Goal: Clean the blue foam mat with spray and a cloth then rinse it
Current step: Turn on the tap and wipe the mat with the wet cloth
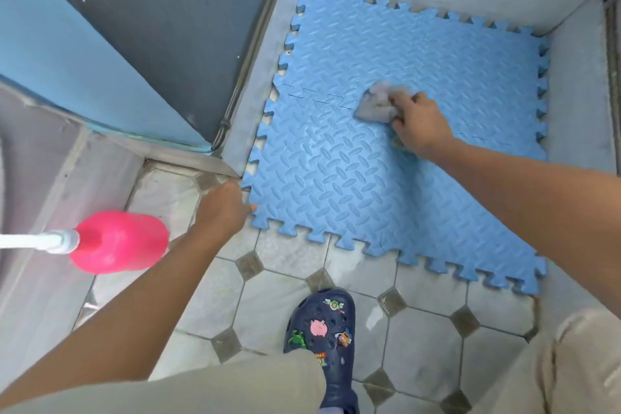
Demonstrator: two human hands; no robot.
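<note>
Underfoot, grey tiled floor (420,339) bears blue foam mat (369,178) between grey walls (578,104).

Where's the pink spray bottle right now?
In the head view, the pink spray bottle is at the left, just left of the left hand holding the mat's near corner.

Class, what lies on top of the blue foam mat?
A grey cloth gripped by the right hand lies on the blue foam mat. The mat beneath them is hidden.
</note>
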